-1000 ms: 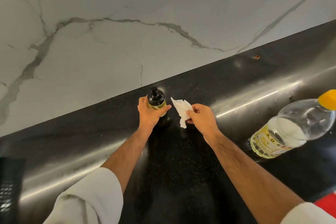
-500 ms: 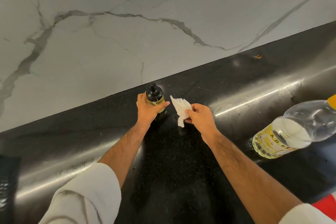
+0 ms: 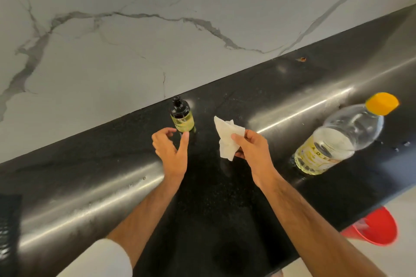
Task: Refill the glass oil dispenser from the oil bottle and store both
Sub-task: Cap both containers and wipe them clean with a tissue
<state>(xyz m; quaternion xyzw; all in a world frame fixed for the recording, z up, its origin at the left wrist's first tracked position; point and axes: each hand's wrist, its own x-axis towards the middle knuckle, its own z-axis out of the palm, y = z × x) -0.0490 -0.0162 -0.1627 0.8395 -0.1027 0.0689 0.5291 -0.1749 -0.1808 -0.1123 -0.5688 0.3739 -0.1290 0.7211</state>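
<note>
The glass oil dispenser (image 3: 182, 117), small with a black pump top and yellow oil inside, stands upright on the black counter (image 3: 213, 198) near the marble wall. My left hand (image 3: 171, 153) hovers just in front of it, fingers loosely spread, holding nothing; its thumb tip lies near the dispenser's base. My right hand (image 3: 252, 150) pinches a crumpled white paper tissue (image 3: 227, 139) to the dispenser's right. The large clear oil bottle (image 3: 333, 141) with a yellow cap stands at the right, partly filled with pale oil.
A white marble wall (image 3: 135, 40) rises behind the counter. A red bucket (image 3: 376, 229) sits on the floor below the counter's right end. A dark object (image 3: 9, 227) shows at the left edge. A small orange speck (image 3: 301, 59) lies by the wall.
My left hand has let go of the dispenser and drawn back a little, fingers spread. The dispenser stays standing on the counter. My right hand still holds the tissue.
</note>
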